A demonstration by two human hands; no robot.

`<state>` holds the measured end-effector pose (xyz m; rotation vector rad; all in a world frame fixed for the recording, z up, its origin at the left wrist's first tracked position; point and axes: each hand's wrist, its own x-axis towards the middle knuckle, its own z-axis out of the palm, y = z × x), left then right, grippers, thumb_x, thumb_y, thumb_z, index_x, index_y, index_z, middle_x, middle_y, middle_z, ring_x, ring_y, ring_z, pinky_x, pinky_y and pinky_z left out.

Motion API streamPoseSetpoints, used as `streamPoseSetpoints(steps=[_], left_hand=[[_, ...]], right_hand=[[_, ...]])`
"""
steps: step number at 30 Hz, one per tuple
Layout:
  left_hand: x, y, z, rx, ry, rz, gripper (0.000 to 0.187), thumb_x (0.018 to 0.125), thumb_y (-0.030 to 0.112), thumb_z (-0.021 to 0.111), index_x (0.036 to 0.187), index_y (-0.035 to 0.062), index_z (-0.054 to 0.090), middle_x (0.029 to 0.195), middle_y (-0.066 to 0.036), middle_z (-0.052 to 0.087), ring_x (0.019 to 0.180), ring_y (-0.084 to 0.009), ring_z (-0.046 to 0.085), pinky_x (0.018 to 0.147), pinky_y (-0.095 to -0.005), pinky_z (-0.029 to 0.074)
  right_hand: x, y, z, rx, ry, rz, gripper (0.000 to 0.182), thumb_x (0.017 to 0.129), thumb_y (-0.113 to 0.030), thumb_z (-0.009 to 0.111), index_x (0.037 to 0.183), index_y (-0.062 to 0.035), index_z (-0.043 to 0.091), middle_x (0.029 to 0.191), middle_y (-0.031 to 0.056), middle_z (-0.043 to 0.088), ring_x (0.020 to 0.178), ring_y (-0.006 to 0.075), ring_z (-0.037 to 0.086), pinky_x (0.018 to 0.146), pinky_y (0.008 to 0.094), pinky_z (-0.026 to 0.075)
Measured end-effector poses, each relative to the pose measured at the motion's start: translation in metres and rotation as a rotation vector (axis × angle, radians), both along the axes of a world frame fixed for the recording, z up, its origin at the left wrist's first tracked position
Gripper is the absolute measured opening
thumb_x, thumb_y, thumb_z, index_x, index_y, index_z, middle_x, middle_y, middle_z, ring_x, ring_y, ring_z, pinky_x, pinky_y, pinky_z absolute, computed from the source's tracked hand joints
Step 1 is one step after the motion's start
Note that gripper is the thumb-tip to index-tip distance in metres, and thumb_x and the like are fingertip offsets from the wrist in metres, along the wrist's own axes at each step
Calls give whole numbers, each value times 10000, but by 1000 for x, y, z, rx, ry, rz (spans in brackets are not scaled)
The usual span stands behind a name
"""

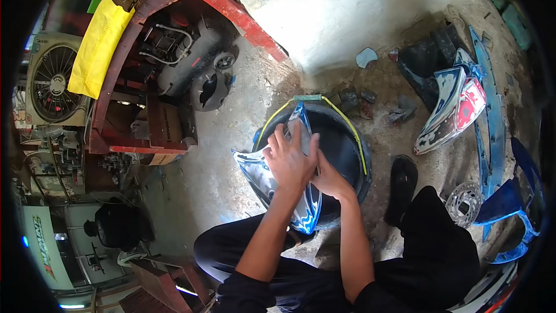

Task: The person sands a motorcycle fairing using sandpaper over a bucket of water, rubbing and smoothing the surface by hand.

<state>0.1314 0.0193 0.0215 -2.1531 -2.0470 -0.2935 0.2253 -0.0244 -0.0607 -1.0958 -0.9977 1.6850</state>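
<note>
A motorcycle fairing panel (311,208), blue and white with grey patches where its finish looks worn, lies across a black bucket (341,133). My left hand (289,159) rests on top of the panel with its fingers spread and laid on the surface; whether anything thin is under them is hidden. At the panel's right edge is my right hand (331,178), its fingers closed around the rim and partly out of sight behind it. The bucket has a yellow-sleeved handle (354,133) and stands on the floor between my legs.
To the right lie more fairing pieces (449,110), a long blue strip (489,116), a brake disc (463,204) and blue panels (504,203). A red metal frame (243,20) stands over an air compressor (188,52) at upper left, near a fan (57,84).
</note>
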Motion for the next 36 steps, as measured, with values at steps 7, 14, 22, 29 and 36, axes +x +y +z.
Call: streamPoseSetpoints(steps=[7, 14, 22, 29, 36], left_hand=[[16, 7, -2, -49, 56, 133, 624, 886, 446, 687, 1431, 162, 576, 1400, -140, 543, 1257, -340, 509, 956, -526, 425], [-13, -15, -2, -29, -113, -33, 510, 896, 179, 628, 1404, 128, 637, 1443, -111, 556, 1249, -359, 513, 1017, -502, 424], [-11, -30, 2, -40, -125, 13, 494, 913, 229, 645, 1403, 169, 645, 1457, -174, 516, 1354, -353, 473, 1088, -556, 332], [-11, -10, -14, -67, -2, -3, 483, 1014, 377, 580, 1488, 282, 560, 1527, -188, 448, 1448, -363, 389, 1140, -610, 261], [-6, -70, -7, -172, -16, 41, 431, 1027, 323, 555, 1454, 274, 594, 1642, -137, 373, 1531, -357, 315, 1185, -654, 187]], right_hand=[[23, 3, 13, -343, 678, 103, 801, 1000, -280, 608, 1642, -21, 206, 1568, 107, 471, 1384, 189, 509, 1130, 308, 392], [1, 6, 23, -501, 342, -112, 543, 1093, -446, 518, 1430, -22, 560, 1315, 45, 642, 1197, 116, 572, 1031, 256, 438], [-24, 4, 6, -182, 272, -334, 401, 1137, -365, 450, 1241, -31, 646, 1087, -3, 665, 1001, 62, 568, 909, 231, 463], [-24, 7, 2, -64, 174, -306, 382, 1144, -337, 429, 1139, -24, 648, 960, 3, 629, 901, 73, 546, 836, 265, 472], [-20, 8, 11, -158, 162, -335, 431, 1140, -357, 432, 1257, 7, 632, 1119, 51, 655, 1047, 107, 564, 932, 273, 464]])
